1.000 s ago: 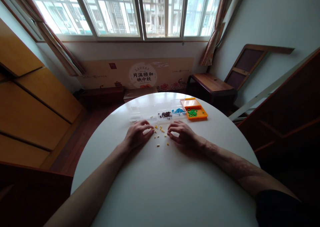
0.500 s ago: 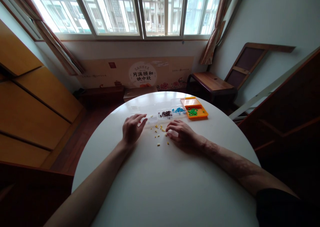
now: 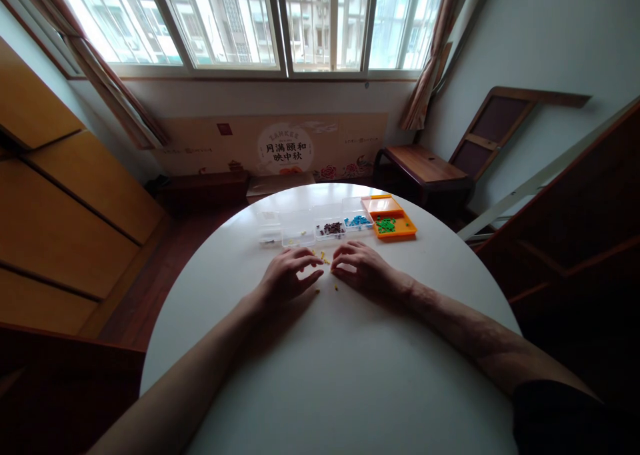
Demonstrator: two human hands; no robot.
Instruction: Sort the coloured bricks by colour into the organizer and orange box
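Both hands, left (image 3: 290, 280) and right (image 3: 363, 271), rest curled, fingers grasping nothing, corralling yellow bits (image 3: 324, 260); boxes (image 3: 300, 231) at 12 o'clock.

We see small yellow pieces (image 3: 325, 260) on a white table (image 3: 340, 361), an orange tray (image 3: 395, 218) of green pieces (image 3: 385, 225), plus blue pieces (image 3: 358, 221) and dark brown ones (image 3: 331, 228).
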